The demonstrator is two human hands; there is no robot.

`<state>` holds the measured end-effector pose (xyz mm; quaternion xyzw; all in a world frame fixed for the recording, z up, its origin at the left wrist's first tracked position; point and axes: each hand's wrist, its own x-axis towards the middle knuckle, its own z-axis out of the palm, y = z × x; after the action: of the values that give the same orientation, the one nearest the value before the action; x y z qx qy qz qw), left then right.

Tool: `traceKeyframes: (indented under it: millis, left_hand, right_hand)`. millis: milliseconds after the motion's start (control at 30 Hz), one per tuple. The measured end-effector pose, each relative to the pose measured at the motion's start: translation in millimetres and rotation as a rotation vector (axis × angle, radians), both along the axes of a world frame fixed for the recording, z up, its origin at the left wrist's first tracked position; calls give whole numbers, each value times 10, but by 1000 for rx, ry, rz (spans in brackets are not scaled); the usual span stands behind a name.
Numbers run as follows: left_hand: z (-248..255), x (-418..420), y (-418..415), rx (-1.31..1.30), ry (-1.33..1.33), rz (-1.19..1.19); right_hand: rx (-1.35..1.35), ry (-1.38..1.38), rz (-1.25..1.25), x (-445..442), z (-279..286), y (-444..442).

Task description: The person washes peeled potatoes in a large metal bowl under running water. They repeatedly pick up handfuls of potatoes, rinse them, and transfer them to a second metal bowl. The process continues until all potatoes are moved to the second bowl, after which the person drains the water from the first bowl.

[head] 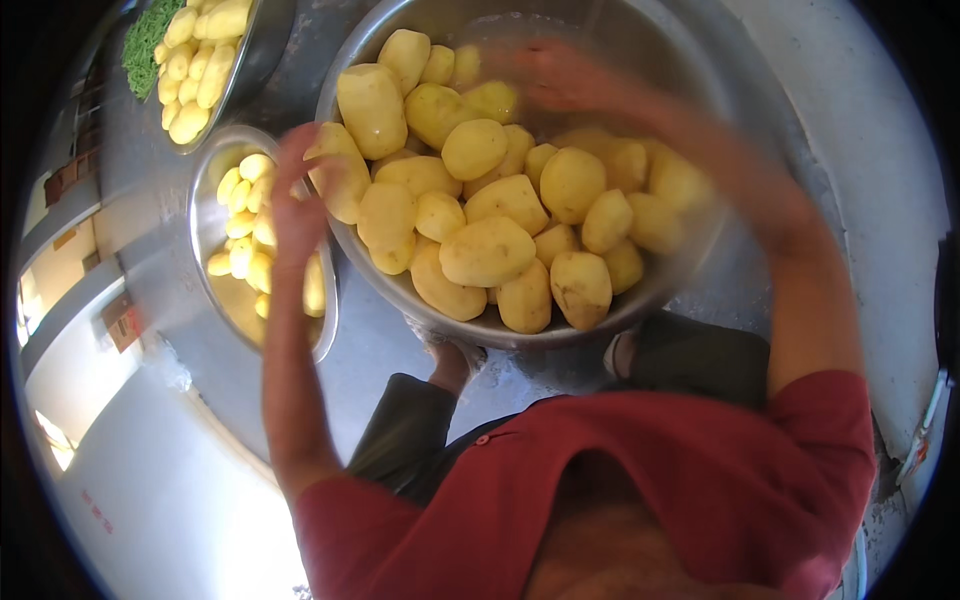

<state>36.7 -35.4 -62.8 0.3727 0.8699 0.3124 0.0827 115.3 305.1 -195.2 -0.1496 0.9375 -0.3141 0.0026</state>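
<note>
A large metal basin (517,341) full of peeled potatoes (487,251) stands on the floor before me. My left hand (300,191) is at the basin's left rim, its blurred fingers over a potato (343,184) there. Whether they grip that potato is not clear. Over the far right side of the basin, my right hand (551,79) is strongly blurred by motion. It is close to the potatoes at the back, and its fingers cannot be made out. The basin's far inner wall looks wet.
Left of the basin stands a smaller metal bowl (225,311) with several peeled potatoes. Beyond it, another metal bowl (264,56) holds more potatoes, beside chopped green vegetables (146,52). My foot (454,364) is close below the basin. A pale ledge (877,225) runs along the right.
</note>
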Motion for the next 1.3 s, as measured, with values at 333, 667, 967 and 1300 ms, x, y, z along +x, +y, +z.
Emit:
traceKeyframes:
  millis: [333,667,967,1300]
  left_hand:
    - [-1257,-2,1483,-509,216,-385]
    - [-2421,-68,2021,-481,164,84]
    - [-1547,74,2298,-627,97,-20]
    - [-1439,-35,1824,-635,-42,-384]
  right_hand:
    - [302,41,-4,150,-498,-75]
    - [85,-304,-413,-187,-754,297]
    - [-305,-210,-393,11,-805,357]
    - [-30,-647,-166,308,-426,361]
